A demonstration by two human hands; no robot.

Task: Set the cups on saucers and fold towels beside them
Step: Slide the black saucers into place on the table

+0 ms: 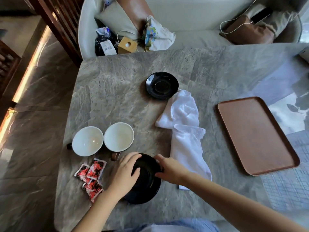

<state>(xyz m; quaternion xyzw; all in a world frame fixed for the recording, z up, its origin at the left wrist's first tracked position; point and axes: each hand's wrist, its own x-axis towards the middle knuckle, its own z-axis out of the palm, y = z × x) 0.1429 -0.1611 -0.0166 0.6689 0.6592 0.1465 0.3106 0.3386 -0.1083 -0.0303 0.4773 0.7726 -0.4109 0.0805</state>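
Two cups stand side by side at the table's (117,84) left: the left cup (87,141) and the right cup (119,137), both empty, neither on a saucer. Red sachets (91,174) lie below them. The left hand (124,171) and right hand (168,169) pinch opposite rims of the near saucer (145,186), fingers curled over its edge. The far saucer (161,85) sits bare. Crumpled white towels (185,131) lie unfolded, touching it. A brown tray (257,134) rests at right. Step judged: placing saucers. Next: release, then lift a cup onto each.
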